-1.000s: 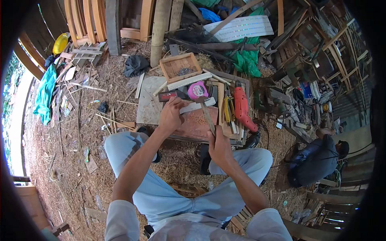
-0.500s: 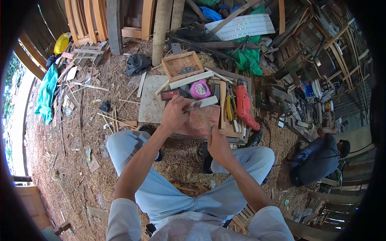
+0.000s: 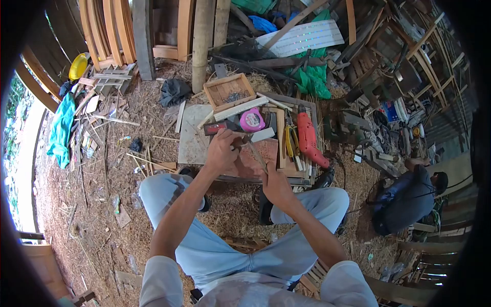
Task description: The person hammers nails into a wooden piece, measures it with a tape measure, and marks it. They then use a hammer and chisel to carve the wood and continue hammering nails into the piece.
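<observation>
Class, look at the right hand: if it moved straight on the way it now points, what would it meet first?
Probably the left hand, close to the far end of the hammer in the right hand, though relative heights are hard to judge.

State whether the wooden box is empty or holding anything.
Not empty: the wooden box is partly filled, with a loose heap of small dark pieces on its bare floor.

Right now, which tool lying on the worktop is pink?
The tape measure near the wooden tray; the drill is red, the pliers have yellow handles.
</observation>
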The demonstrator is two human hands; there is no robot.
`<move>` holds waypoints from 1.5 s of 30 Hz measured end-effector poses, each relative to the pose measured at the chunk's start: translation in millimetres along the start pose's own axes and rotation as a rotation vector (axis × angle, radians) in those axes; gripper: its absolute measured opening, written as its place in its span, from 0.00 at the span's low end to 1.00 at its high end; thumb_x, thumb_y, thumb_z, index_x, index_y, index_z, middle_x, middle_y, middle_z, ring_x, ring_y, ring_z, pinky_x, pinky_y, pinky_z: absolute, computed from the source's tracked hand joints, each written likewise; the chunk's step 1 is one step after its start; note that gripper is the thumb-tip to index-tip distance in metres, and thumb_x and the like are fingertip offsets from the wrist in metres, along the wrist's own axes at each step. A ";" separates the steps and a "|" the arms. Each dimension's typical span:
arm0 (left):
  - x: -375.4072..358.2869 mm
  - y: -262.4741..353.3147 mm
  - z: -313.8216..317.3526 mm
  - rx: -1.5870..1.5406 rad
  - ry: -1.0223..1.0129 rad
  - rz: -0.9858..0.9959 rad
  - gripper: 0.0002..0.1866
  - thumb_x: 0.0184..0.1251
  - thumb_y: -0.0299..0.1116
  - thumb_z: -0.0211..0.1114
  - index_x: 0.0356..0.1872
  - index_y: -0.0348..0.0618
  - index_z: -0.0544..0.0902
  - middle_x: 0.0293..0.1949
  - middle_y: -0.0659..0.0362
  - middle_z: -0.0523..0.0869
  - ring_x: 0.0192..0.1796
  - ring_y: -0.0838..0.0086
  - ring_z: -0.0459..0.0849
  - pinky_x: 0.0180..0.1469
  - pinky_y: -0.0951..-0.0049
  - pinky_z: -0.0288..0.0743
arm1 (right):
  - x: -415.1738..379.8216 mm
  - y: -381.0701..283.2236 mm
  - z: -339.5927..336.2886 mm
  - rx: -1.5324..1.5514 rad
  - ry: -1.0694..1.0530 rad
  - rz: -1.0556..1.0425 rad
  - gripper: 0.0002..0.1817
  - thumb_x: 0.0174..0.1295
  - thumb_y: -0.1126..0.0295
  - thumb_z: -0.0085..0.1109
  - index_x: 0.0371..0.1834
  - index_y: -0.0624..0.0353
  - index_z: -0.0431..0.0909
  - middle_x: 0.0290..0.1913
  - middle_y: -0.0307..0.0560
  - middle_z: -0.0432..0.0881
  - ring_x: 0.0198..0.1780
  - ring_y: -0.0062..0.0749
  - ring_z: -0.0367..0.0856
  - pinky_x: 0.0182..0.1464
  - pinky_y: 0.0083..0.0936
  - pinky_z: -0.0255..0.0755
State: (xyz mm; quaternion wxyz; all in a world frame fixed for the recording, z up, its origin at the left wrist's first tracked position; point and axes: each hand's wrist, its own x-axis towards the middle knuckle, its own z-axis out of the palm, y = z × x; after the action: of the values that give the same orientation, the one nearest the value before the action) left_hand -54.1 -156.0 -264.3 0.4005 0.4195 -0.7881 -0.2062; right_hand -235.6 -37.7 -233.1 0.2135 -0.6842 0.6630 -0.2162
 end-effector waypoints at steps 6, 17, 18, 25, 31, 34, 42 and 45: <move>-1.9 -10.0 4.0 0.053 0.024 0.115 0.18 0.40 0.22 0.68 0.39 0.39 0.85 0.35 0.56 0.81 0.45 0.59 0.77 0.51 0.63 0.73 | -5.9 -19.2 -12.5 0.164 0.132 -0.017 0.10 0.68 0.71 0.52 0.41 0.64 0.62 0.20 0.69 0.76 0.28 0.71 0.78 0.27 0.57 0.69; -4.4 -17.9 8.3 0.049 -0.003 0.068 0.19 0.36 0.18 0.66 0.38 0.37 0.84 0.36 0.55 0.82 0.45 0.57 0.78 0.52 0.62 0.73 | -7.3 -21.9 -13.4 0.187 0.131 0.026 0.11 0.69 0.69 0.52 0.42 0.65 0.62 0.21 0.69 0.76 0.28 0.68 0.79 0.28 0.57 0.69; -3.6 -18.7 8.5 0.052 0.017 0.095 0.19 0.36 0.18 0.67 0.38 0.36 0.84 0.37 0.55 0.82 0.45 0.57 0.78 0.52 0.62 0.73 | -7.5 -15.2 -7.7 0.188 0.131 0.028 0.11 0.69 0.69 0.52 0.42 0.65 0.62 0.21 0.69 0.76 0.28 0.68 0.79 0.28 0.57 0.69; -1.7 -2.1 -2.2 0.071 -0.054 -0.001 0.16 0.44 0.24 0.72 0.39 0.38 0.85 0.38 0.57 0.83 0.47 0.57 0.78 0.50 0.61 0.76 | -8.6 5.2 -3.6 0.123 0.144 0.052 0.12 0.69 0.68 0.52 0.43 0.65 0.63 0.23 0.70 0.75 0.30 0.70 0.77 0.29 0.57 0.65; 8.6 7.1 -15.0 -0.103 -0.050 -0.076 0.14 0.58 0.28 0.70 0.45 0.35 0.85 0.35 0.53 0.86 0.37 0.65 0.84 0.42 0.69 0.78 | 7.2 33.6 -19.5 0.192 0.303 0.021 0.13 0.71 0.65 0.50 0.43 0.67 0.66 0.27 0.71 0.76 0.33 0.71 0.76 0.34 0.54 0.66; 6.8 19.1 -26.1 -0.308 -0.071 -0.222 0.13 0.65 0.31 0.67 0.46 0.32 0.84 0.31 0.55 0.86 0.33 0.73 0.84 0.39 0.73 0.77 | 9.1 45.2 -15.8 0.233 0.354 0.067 0.15 0.72 0.63 0.49 0.45 0.68 0.67 0.27 0.71 0.76 0.32 0.68 0.77 0.33 0.51 0.66; 14.1 34.8 -33.7 -0.749 -0.261 -0.475 0.18 0.75 0.40 0.56 0.47 0.32 0.81 0.29 0.59 0.83 0.28 0.79 0.80 0.31 0.76 0.73 | 12.2 35.2 -28.4 0.372 0.347 0.202 0.17 0.73 0.62 0.48 0.44 0.71 0.68 0.26 0.68 0.77 0.32 0.64 0.80 0.33 0.48 0.69; 14.0 38.5 -36.7 -0.961 -0.264 -0.589 0.18 0.77 0.43 0.52 0.46 0.35 0.80 0.30 0.59 0.82 0.26 0.77 0.79 0.28 0.77 0.73 | 14.2 34.5 -22.7 0.270 0.452 0.089 0.16 0.73 0.63 0.48 0.45 0.69 0.68 0.28 0.68 0.77 0.33 0.68 0.78 0.35 0.49 0.68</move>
State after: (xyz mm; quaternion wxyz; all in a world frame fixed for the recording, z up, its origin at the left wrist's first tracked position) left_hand -48.2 -145.4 -210.6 0.3699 0.3628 -0.4992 -0.6945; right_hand -276.5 -53.1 -234.4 0.1586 -0.5543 0.6884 -0.4402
